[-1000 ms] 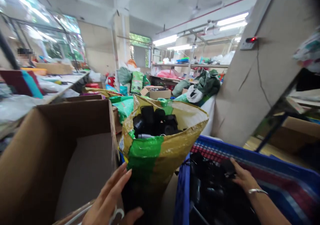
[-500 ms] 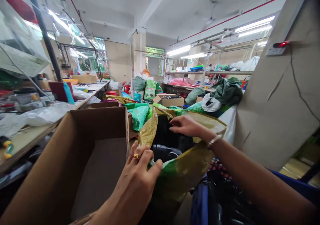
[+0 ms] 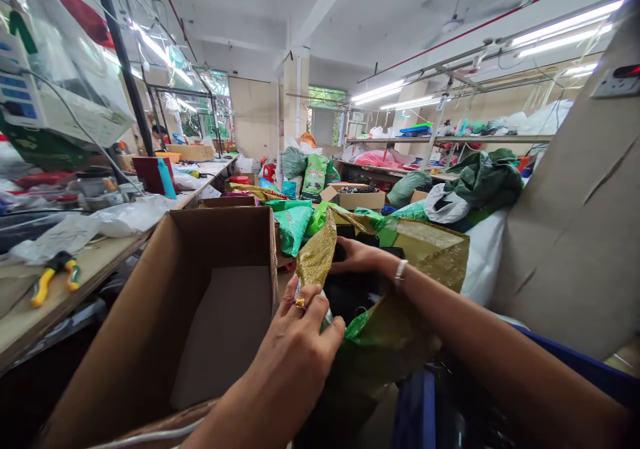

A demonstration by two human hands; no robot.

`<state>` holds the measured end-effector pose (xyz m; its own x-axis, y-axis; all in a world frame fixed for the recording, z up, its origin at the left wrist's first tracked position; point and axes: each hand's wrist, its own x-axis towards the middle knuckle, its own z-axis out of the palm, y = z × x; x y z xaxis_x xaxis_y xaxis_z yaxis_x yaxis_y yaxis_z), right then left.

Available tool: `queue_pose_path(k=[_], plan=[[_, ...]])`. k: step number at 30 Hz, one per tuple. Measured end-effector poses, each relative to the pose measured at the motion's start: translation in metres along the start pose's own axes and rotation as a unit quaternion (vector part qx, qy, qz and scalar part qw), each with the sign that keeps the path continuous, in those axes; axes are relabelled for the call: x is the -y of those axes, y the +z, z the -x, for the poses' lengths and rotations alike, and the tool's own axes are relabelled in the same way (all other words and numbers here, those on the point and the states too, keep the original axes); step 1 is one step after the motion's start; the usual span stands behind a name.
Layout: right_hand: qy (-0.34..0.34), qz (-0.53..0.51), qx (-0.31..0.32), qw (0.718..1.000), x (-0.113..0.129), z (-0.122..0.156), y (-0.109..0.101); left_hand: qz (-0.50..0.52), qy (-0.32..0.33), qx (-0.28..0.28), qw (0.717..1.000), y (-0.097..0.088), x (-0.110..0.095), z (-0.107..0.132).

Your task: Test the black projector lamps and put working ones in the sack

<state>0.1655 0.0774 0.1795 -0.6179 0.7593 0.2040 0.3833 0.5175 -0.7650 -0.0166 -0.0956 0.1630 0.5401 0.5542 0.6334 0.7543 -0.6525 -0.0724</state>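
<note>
My left hand [image 3: 305, 332], with a gold ring on one finger, is closed on the near left rim of a yellow and green woven plastic sack [image 3: 435, 249]. The sack's mouth is held wide. Inside lie black items [image 3: 353, 296], some smooth and shiny; their kind is unclear. My right hand [image 3: 363, 256] reaches down into the sack, a pale bracelet at its wrist. Its thumb and fingers curl around something dark, and the fingertips are partly hidden behind the raised sack edge. A deep cardboard box [image 3: 225, 236] stands open directly left of the sack.
Pliers with yellow handles [image 3: 55, 276] lie on the workbench [image 3: 107, 252] at left, near clear plastic bags. A blue crate [image 3: 415, 409] holding dark things is below right. Filled green sacks [image 3: 290, 226] and a smaller carton [image 3: 360, 199] stand beyond. A wall [image 3: 560, 236] bounds the right side.
My right hand has moved lower and farther into the sack, its fingertips passing behind the raised edge. My left hand keeps its hold on the rim. The view has swung slightly left.
</note>
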Motion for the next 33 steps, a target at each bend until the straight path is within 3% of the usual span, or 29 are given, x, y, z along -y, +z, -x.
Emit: queue_pose_path(k=[4,6,9,13,15,18,19,21,24,26,28,31,33], plan=[[0.07,0.085,0.117,0.987,0.004,0.055,-0.009,0.011,0.009,0.03,0.999,-0.004,0.0,0.002],[0.098,0.152,0.125,0.976,0.003,0.076,-0.004,0.015,0.006,0.038,0.999,-0.005,-0.003,0.0],[0.091,0.172,0.018,0.981,0.008,0.09,-0.007,0.046,-0.014,0.035,0.998,-0.008,-0.004,-0.002],[0.032,0.08,-0.24,0.967,0.044,0.089,-0.043,0.167,-0.107,0.0,0.98,-0.019,0.002,-0.007],[-0.054,0.045,-0.346,0.936,0.075,0.086,-0.061,0.228,-0.16,-0.07,0.958,-0.03,0.008,-0.015],[-0.211,0.074,-0.418,0.881,0.132,0.082,-0.073,0.314,-0.196,-0.204,0.906,-0.056,0.017,-0.031],[-0.25,0.109,-0.417,0.867,0.15,0.08,-0.072,0.341,-0.196,-0.247,0.886,-0.067,0.019,-0.037],[-0.296,0.197,-0.359,0.863,0.18,0.075,-0.061,0.383,-0.178,-0.303,0.854,-0.091,0.024,-0.042],[-0.312,0.305,-0.225,0.871,0.198,0.064,-0.03,0.399,-0.177,-0.283,0.854,-0.118,0.032,-0.034],[-0.317,0.319,-0.194,0.872,0.192,0.057,-0.007,0.413,-0.221,-0.224,0.855,-0.124,0.039,-0.019],[-0.328,0.303,-0.194,0.873,0.178,0.05,0.014,0.442,-0.272,-0.171,0.837,-0.12,0.045,0.001],[-0.343,0.277,-0.164,0.883,0.154,0.039,0.036,0.501,-0.327,-0.136,0.79,-0.108,0.052,0.026],[-0.35,0.272,-0.139,0.885,0.144,0.033,0.045,0.535,-0.358,-0.147,0.751,-0.102,0.055,0.037]])
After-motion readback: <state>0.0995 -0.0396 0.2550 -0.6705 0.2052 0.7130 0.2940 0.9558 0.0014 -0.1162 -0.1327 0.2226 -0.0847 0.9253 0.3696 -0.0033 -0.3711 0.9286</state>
